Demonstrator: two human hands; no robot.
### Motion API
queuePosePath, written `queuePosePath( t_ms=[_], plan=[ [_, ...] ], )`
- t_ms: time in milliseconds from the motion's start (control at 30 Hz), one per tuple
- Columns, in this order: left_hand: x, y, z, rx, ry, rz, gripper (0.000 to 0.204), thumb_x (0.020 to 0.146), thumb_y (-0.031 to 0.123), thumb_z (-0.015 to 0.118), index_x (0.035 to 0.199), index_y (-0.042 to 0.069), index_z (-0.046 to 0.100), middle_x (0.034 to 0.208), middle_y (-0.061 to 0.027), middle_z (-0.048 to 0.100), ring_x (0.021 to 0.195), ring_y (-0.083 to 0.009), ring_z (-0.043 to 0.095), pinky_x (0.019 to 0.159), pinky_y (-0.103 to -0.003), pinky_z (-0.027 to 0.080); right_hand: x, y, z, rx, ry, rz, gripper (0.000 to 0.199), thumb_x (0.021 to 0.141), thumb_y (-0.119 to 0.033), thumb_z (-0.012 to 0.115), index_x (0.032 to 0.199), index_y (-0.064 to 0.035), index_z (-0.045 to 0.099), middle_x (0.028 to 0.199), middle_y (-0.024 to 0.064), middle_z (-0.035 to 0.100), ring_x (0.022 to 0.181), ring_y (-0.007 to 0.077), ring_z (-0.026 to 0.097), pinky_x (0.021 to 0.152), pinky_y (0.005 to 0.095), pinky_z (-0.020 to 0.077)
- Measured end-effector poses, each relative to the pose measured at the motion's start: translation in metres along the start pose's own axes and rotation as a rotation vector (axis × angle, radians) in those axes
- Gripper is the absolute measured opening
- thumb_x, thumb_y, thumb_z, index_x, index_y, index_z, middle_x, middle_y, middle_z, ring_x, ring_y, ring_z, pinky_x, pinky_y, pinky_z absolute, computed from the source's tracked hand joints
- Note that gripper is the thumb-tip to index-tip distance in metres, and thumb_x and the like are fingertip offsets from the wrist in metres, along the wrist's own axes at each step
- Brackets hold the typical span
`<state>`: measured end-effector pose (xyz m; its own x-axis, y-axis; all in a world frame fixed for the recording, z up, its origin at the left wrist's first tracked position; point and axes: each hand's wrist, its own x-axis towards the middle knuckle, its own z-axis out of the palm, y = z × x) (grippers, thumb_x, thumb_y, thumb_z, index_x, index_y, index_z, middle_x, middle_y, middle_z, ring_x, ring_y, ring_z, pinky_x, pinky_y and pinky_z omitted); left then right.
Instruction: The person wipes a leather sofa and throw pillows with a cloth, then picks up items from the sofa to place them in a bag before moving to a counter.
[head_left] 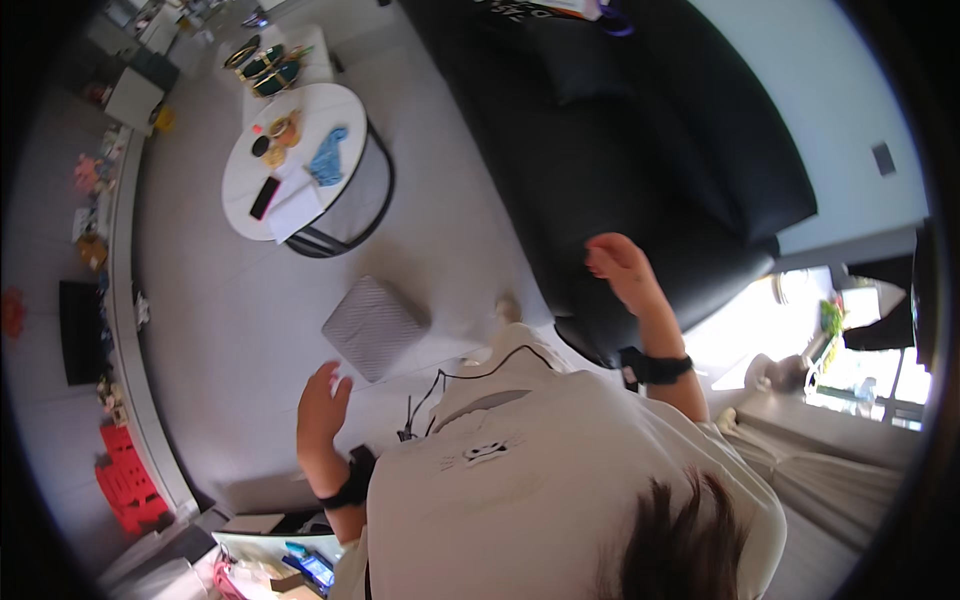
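My left hand is raised in the air beside a grey ribbed cube stool. Its thumb stands apart from the fingers, and nothing is in it. Over the near end of a black sofa, my right hand hangs with loosely bent fingers and holds nothing. Each wrist wears a black band. A round white table stands farther off, bearing a crumpled blue cloth, white paper sheets, a dark phone and some small food items.
Dark green containers sit on a pale bench behind the round table. Along the left wall runs a long low ledge with ornaments, and a red object. Behind me at lower left is a box of odds and ends; curtains hang at right.
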<state>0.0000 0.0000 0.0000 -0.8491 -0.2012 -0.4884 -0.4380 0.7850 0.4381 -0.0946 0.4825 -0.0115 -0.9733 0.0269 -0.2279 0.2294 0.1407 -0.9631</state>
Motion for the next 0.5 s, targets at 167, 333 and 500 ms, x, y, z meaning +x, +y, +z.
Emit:
queuePosePath(
  t_ms=[167,333,500],
  plan=[
    [0.102,0.083,-0.04,0.036,0.114,0.355,0.039,0.081,0.024,0.063,0.115,0.005,0.056,0.103,-0.0165,0.061,0.095,-0.0301,0.06,0.08,-0.036,0.047,0.082,-0.006,-0.01,0.033,0.19,0.083,0.016,0.09,-0.014,0.053,0.1,-0.0039,0.057,0.081,0.0021,0.059,0.073,0.0092,0.055,0.067,0.0219,0.045],
    [0.138,0.132,-0.029,0.037,-0.072,0.209,0.039,0.084,0.028,0.059,0.116,0.006,0.055,0.101,-0.0165,0.061,0.091,-0.029,0.06,0.079,-0.036,0.047,0.141,-0.006,-0.027,0.072,0.172,0.188,0.014,0.09,-0.014,0.053,0.1,-0.0041,0.057,0.081,0.0019,0.059,0.073,0.0089,0.054,0.067,0.0219,0.0446],
    [0.202,0.161,-0.036,-0.038,-0.125,0.234,0.04,0.084,0.028,0.059,0.116,0.003,0.055,0.106,-0.0169,0.061,0.094,-0.0297,0.06,0.081,-0.035,0.047,0.218,-0.026,-0.027,-0.026,0.095,0.179,0.015,0.09,-0.014,0.054,0.099,-0.004,0.057,0.081,0.0018,0.058,0.073,0.0083,0.054,0.067,0.0219,0.0441]
  ],
)
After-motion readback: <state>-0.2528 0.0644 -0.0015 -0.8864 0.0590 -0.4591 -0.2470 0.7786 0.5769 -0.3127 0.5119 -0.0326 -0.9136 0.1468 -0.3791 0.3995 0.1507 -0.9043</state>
